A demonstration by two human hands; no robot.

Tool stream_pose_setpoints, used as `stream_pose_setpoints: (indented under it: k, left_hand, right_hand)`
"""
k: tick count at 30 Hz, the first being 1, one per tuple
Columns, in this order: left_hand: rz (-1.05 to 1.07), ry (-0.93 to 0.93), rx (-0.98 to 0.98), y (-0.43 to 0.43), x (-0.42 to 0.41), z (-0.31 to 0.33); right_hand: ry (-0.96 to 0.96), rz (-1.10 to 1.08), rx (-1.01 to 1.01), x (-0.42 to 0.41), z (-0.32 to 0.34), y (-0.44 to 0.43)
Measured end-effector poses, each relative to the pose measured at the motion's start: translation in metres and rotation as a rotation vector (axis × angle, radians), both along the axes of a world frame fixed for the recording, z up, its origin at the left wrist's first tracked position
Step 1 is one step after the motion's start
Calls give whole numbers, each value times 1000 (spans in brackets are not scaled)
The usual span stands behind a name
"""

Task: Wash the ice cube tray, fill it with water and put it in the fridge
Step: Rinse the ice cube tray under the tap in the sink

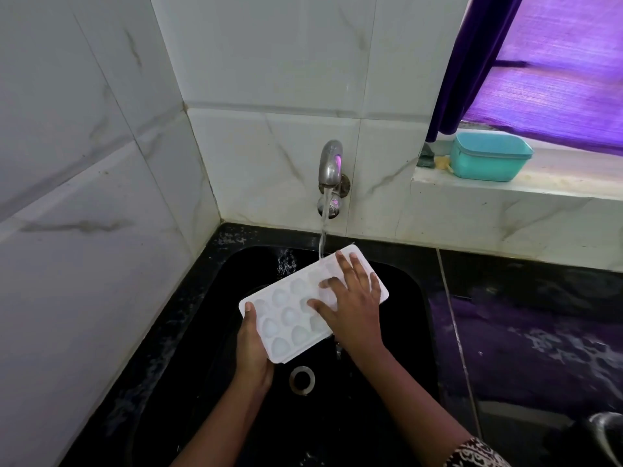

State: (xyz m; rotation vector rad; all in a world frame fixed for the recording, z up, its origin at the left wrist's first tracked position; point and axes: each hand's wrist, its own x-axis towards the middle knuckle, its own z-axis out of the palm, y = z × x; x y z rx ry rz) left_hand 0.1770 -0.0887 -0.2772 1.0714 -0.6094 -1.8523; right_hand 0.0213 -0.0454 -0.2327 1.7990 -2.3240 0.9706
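The left hand (251, 352) grips the near left end of the white plastic ice cube tray (286, 318), thumb laid along the top rim and fingers curled beneath it. The right hand (350, 305) lies on the tray's far half with its fingers spread and straight, palm down, touching the rounded hollows. A patterned sleeve (478, 455) shows at the right forearm.

The tray is held tilted over the black sink (215, 315), above its round metal drain (302, 380). A thin stream of water (323, 237) from the silver wall-mounted tap (331, 166) lands on the tray's far edge, just beside the right fingertips, and water drips from the tray's near side.

White marble-veined wall tiles (101, 163) close the corner behind and to the left. A dark, wet worktop (522, 315) runs to the right of the sink. On the pale window ledge (505, 187) stands a teal plastic lidded box (490, 156), under a purple curtain (472, 62).
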Motion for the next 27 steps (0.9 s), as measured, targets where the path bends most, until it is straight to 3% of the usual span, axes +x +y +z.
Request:
stream_pose_setpoints:
  k: [2, 9, 18, 23, 27]
  left_hand:
    - [24, -12, -9, -4, -4, 3]
    - [27, -29, -34, -15, -7, 10]
    - [47, -4, -14, -19, -5, 9]
    - [49, 11, -19, -20, -3, 10]
    - [40, 15, -32, -17, -1, 10]
  right_hand:
    - [26, -13, -14, -4, -4, 2]
    - [87, 118, 290, -13, 0, -17]
    - [197, 105, 358, -17, 8, -26]
    - [133, 188, 362, -10, 3, -24]
    - [139, 133, 361, -17, 5, -22]
